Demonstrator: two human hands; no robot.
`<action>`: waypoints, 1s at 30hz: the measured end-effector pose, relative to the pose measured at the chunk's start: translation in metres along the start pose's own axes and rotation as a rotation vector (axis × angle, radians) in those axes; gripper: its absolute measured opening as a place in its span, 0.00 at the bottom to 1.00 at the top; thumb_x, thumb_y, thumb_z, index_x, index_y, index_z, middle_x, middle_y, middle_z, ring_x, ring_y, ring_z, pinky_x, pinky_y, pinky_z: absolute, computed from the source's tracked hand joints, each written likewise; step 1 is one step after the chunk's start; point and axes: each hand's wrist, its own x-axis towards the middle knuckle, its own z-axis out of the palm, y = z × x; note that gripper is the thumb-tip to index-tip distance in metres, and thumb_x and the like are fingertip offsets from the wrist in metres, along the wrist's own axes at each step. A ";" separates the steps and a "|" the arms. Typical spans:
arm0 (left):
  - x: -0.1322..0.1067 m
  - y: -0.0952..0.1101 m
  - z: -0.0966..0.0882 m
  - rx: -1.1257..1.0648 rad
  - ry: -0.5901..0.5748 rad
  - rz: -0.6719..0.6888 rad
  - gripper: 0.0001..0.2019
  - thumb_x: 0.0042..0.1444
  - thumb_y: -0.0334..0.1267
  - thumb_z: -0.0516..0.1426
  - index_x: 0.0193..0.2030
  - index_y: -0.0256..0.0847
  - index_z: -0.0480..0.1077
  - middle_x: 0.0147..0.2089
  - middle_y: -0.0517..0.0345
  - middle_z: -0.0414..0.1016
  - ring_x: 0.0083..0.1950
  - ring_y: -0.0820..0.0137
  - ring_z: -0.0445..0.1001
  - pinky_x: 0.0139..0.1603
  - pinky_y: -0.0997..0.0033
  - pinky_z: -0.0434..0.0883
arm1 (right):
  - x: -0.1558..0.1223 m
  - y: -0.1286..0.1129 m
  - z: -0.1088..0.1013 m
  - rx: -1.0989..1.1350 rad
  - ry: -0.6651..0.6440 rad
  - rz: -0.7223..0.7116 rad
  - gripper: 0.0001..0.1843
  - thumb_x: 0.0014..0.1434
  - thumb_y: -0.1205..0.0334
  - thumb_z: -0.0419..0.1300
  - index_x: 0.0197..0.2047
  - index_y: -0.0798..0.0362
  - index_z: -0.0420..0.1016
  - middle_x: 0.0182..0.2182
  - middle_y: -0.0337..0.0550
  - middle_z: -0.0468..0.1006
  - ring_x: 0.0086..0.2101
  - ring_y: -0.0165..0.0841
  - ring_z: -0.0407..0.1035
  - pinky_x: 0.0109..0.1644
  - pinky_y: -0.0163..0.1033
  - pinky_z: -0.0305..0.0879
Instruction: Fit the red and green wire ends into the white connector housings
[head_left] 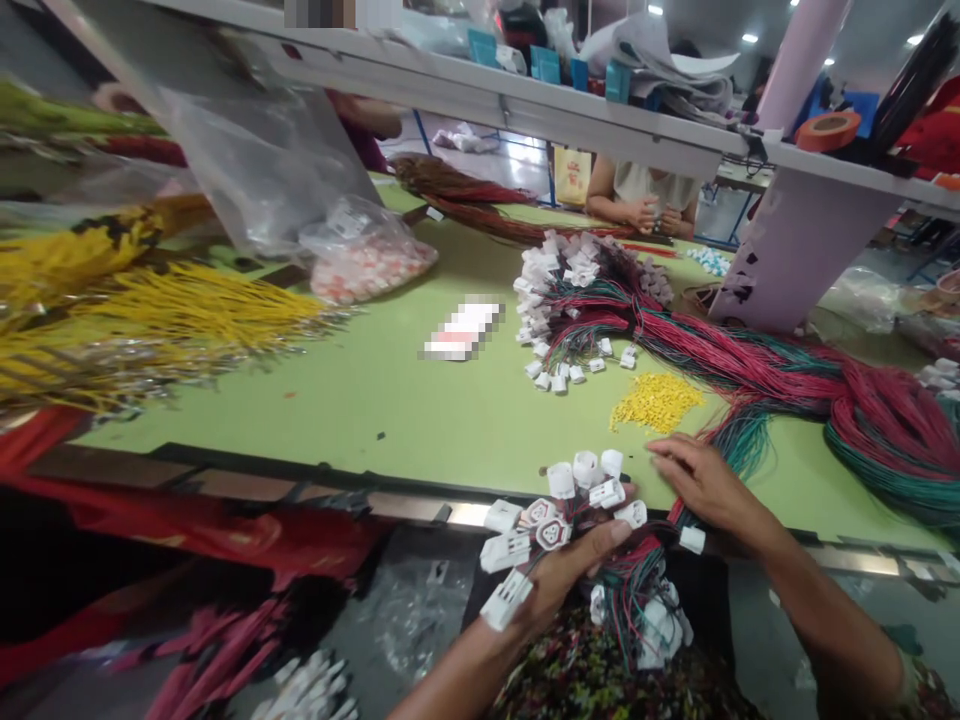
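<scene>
My left hand is closed around a bunch of thin red, green and dark wires at the table's front edge. White plastic connectors on the wire ends fan out above and beside the thumb. More white connectors hang below, over my lap. My right hand hovers just to the right, fingers loosely stretched toward the left, with nothing visible between them. Close beyond its fingertips lies a heap of tiny yellow pieces. One white connector sits under my right wrist.
On the green table, a thick red-green wire bundle runs right. Yellow wires and a bag of orange-white parts lie left. A shelf spans overhead. Another person's hands are across the table.
</scene>
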 end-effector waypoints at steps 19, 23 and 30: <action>0.003 -0.001 0.003 -0.167 0.121 -0.059 0.14 0.45 0.39 0.74 0.38 0.37 0.81 0.28 0.59 0.72 0.21 0.82 0.53 0.21 0.74 0.52 | 0.037 0.037 0.003 -0.261 0.020 0.065 0.13 0.66 0.70 0.56 0.48 0.54 0.81 0.45 0.51 0.82 0.45 0.39 0.75 0.53 0.45 0.68; 0.002 -0.002 0.003 -0.155 0.108 -0.055 0.14 0.46 0.40 0.73 0.38 0.38 0.81 0.24 0.63 0.66 0.21 0.82 0.53 0.22 0.74 0.53 | 0.038 0.036 0.005 -0.230 -0.030 0.055 0.13 0.64 0.71 0.57 0.44 0.54 0.83 0.42 0.49 0.83 0.43 0.38 0.76 0.51 0.42 0.69; 0.002 -0.004 0.000 -0.150 0.126 -0.060 0.16 0.46 0.41 0.73 0.39 0.36 0.80 0.26 0.65 0.66 0.21 0.83 0.52 0.23 0.75 0.52 | 0.032 0.034 0.005 -0.145 -0.070 0.051 0.11 0.64 0.70 0.58 0.42 0.54 0.82 0.36 0.43 0.85 0.36 0.35 0.77 0.41 0.37 0.70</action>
